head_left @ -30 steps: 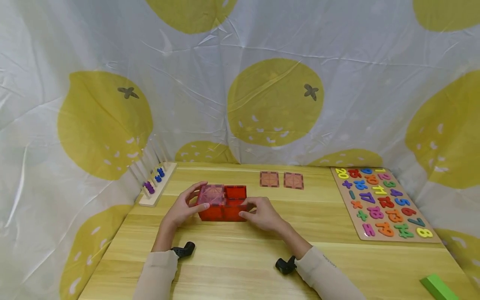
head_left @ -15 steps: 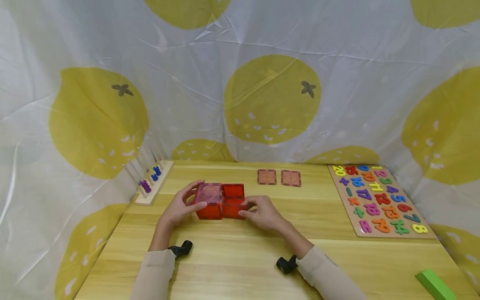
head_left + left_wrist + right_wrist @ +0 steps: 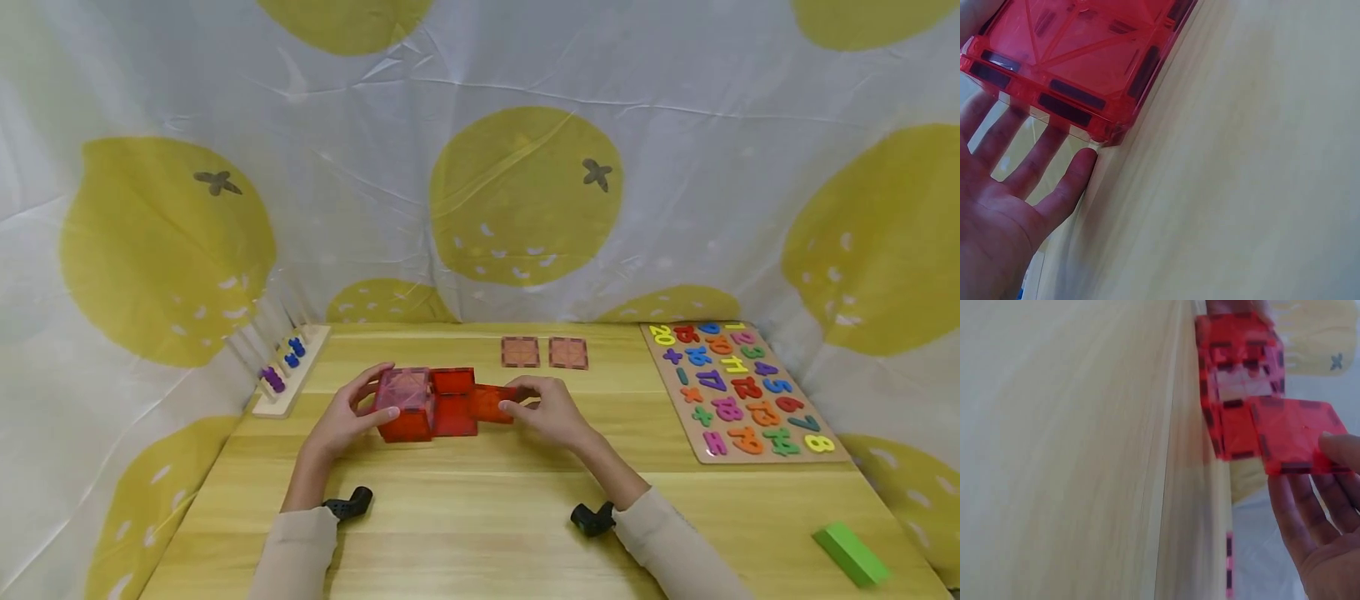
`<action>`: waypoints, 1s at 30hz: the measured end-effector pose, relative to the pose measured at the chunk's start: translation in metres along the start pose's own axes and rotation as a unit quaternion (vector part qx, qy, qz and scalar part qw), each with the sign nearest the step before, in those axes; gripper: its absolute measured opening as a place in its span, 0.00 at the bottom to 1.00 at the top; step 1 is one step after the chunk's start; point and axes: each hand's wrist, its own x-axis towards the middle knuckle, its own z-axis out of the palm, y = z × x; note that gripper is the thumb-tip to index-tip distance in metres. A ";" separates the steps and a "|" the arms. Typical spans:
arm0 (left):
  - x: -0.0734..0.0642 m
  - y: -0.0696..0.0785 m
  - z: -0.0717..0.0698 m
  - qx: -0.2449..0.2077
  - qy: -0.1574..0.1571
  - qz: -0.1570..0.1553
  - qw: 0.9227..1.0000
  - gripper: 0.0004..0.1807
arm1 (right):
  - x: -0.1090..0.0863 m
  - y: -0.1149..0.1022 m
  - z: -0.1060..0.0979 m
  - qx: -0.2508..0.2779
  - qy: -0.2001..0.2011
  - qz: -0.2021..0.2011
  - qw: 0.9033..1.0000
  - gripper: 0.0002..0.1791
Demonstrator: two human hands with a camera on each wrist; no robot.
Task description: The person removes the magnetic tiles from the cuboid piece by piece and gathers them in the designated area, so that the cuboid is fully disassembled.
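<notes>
A cube of see-through red magnetic tiles (image 3: 405, 390) stands on the table, its lighter top tile in place. My left hand (image 3: 343, 421) grips the cube from the left, thumb at the front and fingers behind. To the cube's right, one tile stands upright (image 3: 453, 382) at the back and another lies flat (image 3: 454, 415). Between thumb and fingers, my right hand (image 3: 551, 412) pinches a loose red magnetic tile (image 3: 1294, 434), tilted, at the right edge of the flat one. Whether those two touch, I cannot tell.
Two square tiles (image 3: 520, 352) lie flat at the back. A wooden peg counter (image 3: 288, 379) with beads stands at the left, and a number puzzle board (image 3: 738, 400) lies at the right. The green block (image 3: 850, 552) is at the front right.
My right hand has moved right, drawing the pinched tile away from the front beside the cube and uncovering the flat tile. My left hand keeps its grip on the cube.
</notes>
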 end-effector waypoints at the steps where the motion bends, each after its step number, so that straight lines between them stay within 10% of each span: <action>1: -0.001 -0.001 -0.001 0.002 0.002 -0.001 1.000 0.41 | -0.001 0.002 -0.003 -0.001 0.003 0.004 1.000 0.16; 30: 0.000 0.003 0.002 -0.015 -0.002 -0.009 1.000 0.42 | -0.019 0.066 -0.148 0.019 0.127 0.102 0.986 0.34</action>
